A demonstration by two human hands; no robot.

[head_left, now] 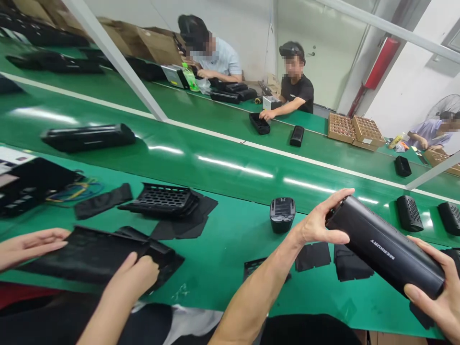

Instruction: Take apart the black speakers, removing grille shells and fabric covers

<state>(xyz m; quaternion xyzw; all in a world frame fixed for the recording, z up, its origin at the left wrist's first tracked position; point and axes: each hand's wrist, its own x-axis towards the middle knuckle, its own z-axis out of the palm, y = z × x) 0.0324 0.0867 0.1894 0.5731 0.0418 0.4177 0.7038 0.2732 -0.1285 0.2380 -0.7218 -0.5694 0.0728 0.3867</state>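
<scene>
At the right of the frame we hold a black case [384, 247], long, smooth and rounded, with pale "MERKURY" lettering. It slants down to the right, the fingers of our left hand [321, 223] gripping its upper end and those of our right hand [436, 287] its lower end. Below lies our green bench [223, 254], with dark flat sheets [312, 256] on it. Beyond, a glossy green surface [215, 175] reflects strips of light. At the top, we see a white wall [247, 28] and a pale door [319, 33].
</scene>
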